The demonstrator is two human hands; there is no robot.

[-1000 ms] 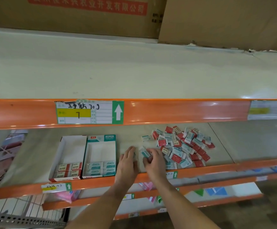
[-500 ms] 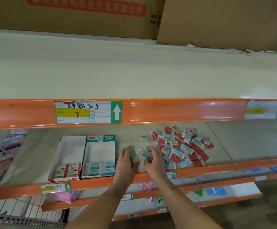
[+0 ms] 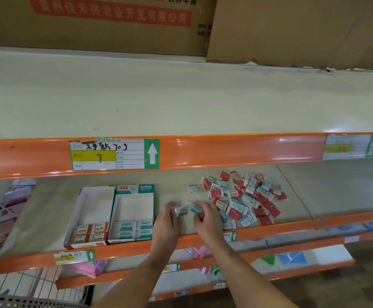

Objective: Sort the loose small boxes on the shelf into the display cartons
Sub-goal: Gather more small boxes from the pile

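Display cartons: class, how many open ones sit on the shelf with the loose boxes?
2. The red-trimmed carton sits at the left; the teal carton stands right beside it, left of the left hand. None seems hidden.

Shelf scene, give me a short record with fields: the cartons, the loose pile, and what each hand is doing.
red carton: left of the two, red-and-white boxes at its front, rear part bare
teal carton: right beside the red carton, teal boxes at its front
loose pile: mixed red and teal small boxes, right of the hands
left hand: pinches a teal small box
right hand: pinches another teal box at the pile's edge
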